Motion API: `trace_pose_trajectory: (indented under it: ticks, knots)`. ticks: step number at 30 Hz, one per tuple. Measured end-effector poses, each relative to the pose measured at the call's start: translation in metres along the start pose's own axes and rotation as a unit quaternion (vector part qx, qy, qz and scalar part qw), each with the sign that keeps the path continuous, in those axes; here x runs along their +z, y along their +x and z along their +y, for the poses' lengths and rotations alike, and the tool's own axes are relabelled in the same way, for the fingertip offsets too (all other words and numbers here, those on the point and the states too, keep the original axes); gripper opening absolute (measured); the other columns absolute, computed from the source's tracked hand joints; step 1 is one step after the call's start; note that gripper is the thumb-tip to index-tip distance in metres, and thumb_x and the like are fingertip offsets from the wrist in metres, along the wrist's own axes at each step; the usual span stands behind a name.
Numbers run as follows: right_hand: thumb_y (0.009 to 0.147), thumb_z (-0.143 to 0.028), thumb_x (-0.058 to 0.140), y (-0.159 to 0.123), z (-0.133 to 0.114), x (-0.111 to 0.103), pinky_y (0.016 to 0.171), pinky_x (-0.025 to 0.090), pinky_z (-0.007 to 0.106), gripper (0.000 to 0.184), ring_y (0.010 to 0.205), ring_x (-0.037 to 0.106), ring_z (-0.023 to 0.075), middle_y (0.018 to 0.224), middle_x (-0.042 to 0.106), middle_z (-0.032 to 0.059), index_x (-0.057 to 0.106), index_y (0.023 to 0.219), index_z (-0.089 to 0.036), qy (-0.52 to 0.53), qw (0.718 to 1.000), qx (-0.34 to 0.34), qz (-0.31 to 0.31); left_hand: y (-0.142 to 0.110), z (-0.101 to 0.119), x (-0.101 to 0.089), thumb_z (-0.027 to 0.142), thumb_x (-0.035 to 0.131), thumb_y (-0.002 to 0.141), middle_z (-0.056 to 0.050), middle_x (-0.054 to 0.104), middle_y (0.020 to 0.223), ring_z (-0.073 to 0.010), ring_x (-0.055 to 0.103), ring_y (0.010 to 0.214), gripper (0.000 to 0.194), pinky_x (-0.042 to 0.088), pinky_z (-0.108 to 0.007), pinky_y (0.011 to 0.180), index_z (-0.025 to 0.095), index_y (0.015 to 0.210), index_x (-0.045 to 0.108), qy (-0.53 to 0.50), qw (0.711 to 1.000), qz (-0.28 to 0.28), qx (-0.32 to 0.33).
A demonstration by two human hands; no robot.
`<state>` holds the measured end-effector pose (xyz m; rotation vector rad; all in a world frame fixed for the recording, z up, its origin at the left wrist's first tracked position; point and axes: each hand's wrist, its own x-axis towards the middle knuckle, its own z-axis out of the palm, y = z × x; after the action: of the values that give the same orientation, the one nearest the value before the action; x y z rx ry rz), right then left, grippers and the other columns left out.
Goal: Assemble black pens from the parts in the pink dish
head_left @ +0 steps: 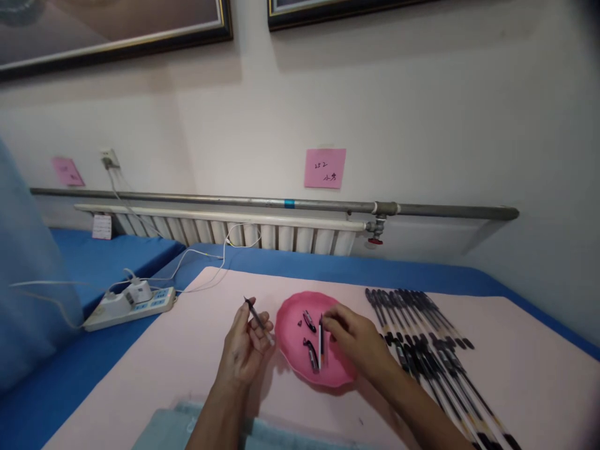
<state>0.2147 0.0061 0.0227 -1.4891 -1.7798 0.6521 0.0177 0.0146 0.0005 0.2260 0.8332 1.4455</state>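
Over the pink plate, my right hand has its thumb and fingers pinched at the upper end of a slim pen refill; the fingers partly hide the contact. Black pen caps and small dark parts lie on the plate around it. To the left of the plate, my left hand is palm up, with a pen barrel between thumb and fingers. This barrel is see-through with a dark section, and its pointed dark end faces up and left.
Two rows of black-capped pens lie to the right on the pink sheet. A power strip with plugs and white cables sits at left. Light blue cloth lies in front. Behind the blue table edge are a radiator and pipe.
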Motion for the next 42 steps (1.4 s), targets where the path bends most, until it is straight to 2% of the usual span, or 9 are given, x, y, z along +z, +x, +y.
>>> trace_pose_trajectory:
  ticks: [7,14,19,22,25,27,29,36,42]
  knots:
    - [0.075,-0.018,0.045,0.016,0.013,0.023,0.05,0.025,0.025,0.02,0.052,0.046,0.0119,0.057,0.056,-0.0009,0.048,0.056,-0.019,-0.125,0.989,-0.016,-0.074,0.006,-0.005,0.0,0.024,0.048,0.085,0.0,0.055,0.059,-0.0089,0.053,0.044,0.012,0.04,-0.016,0.04,0.02,0.096,0.052,-0.029,0.999,-0.025,-0.013]
    - [0.08,-0.022,0.04,0.021,0.031,0.003,0.056,0.03,0.026,0.019,0.062,0.051,0.0149,0.067,0.062,0.0006,0.054,0.067,-0.02,-0.149,0.987,-0.008,-0.054,0.016,0.0,-0.008,0.015,0.034,0.09,0.007,0.037,0.052,-0.0009,0.03,0.033,0.022,0.022,-0.011,0.03,0.013,0.073,0.048,-0.176,0.98,-0.035,-0.09]
    - [0.08,-0.024,0.04,0.023,0.031,0.001,0.058,0.032,0.026,0.021,0.064,0.054,0.0157,0.067,0.062,0.0001,0.055,0.068,-0.021,-0.151,0.987,-0.011,-0.047,0.021,0.011,-0.017,0.011,0.026,0.089,0.0,0.045,0.062,-0.0032,0.037,0.04,0.026,0.033,-0.014,0.034,0.008,0.082,0.05,-0.201,0.976,0.055,-0.058]
    - [0.08,-0.026,0.039,0.022,0.029,0.0,0.058,0.034,0.026,0.021,0.064,0.055,0.0163,0.069,0.062,0.0002,0.056,0.069,-0.021,-0.147,0.988,-0.011,-0.041,0.025,0.013,-0.021,0.006,0.026,0.088,-0.002,0.048,0.067,-0.005,0.046,0.049,0.025,0.042,-0.015,0.041,0.009,0.085,0.051,-0.223,0.972,0.051,-0.057]
    - [0.08,-0.026,0.038,0.022,0.028,-0.003,0.059,0.036,0.027,0.02,0.067,0.056,0.0174,0.072,0.064,0.0013,0.055,0.069,-0.022,-0.151,0.988,-0.007,-0.035,0.027,0.01,-0.024,0.011,0.036,0.087,-0.004,0.055,0.078,-0.0105,0.058,0.065,0.019,0.055,-0.03,0.06,0.014,0.089,0.055,-0.208,0.976,0.054,-0.037]
    - [0.08,-0.026,0.037,0.023,0.029,-0.005,0.06,0.036,0.028,0.02,0.068,0.056,0.0178,0.073,0.063,0.0018,0.054,0.069,-0.022,-0.163,0.986,-0.011,-0.033,0.026,0.007,-0.024,0.015,0.044,0.086,-0.004,0.058,0.088,-0.0159,0.062,0.079,0.016,0.054,-0.046,0.073,0.02,0.094,0.057,-0.177,0.983,0.042,-0.016]
    - [0.081,-0.026,0.036,0.024,0.031,-0.005,0.061,0.035,0.029,0.021,0.068,0.056,0.0179,0.072,0.062,0.0021,0.053,0.069,-0.022,-0.175,0.984,-0.016,-0.031,0.022,0.006,-0.023,0.017,0.047,0.085,-0.004,0.059,0.093,-0.0176,0.062,0.084,0.02,0.051,-0.052,0.078,0.026,0.1,0.057,-0.151,0.988,0.02,-0.003]
    - [0.082,-0.023,0.037,0.023,0.034,0.002,0.058,0.034,0.027,0.02,0.064,0.053,0.0159,0.07,0.061,0.0005,0.053,0.068,-0.022,-0.16,0.986,-0.023,-0.046,0.01,0.005,-0.011,0.019,0.05,0.084,-0.002,0.056,0.076,-0.0116,0.058,0.061,0.026,0.051,-0.028,0.057,0.026,0.108,0.056,-0.084,0.996,0.001,-0.016]
    - [0.084,-0.019,0.038,0.016,0.023,0.034,0.062,0.033,0.028,0.025,0.071,0.055,0.0179,0.075,0.064,0.0057,0.057,0.068,-0.019,-0.247,0.958,-0.072,-0.127,0.003,0.001,-0.002,0.027,0.057,0.08,0.003,0.048,0.061,-0.0046,0.039,0.042,0.029,0.03,-0.015,0.038,0.023,0.108,0.054,-0.007,0.999,-0.042,-0.017]
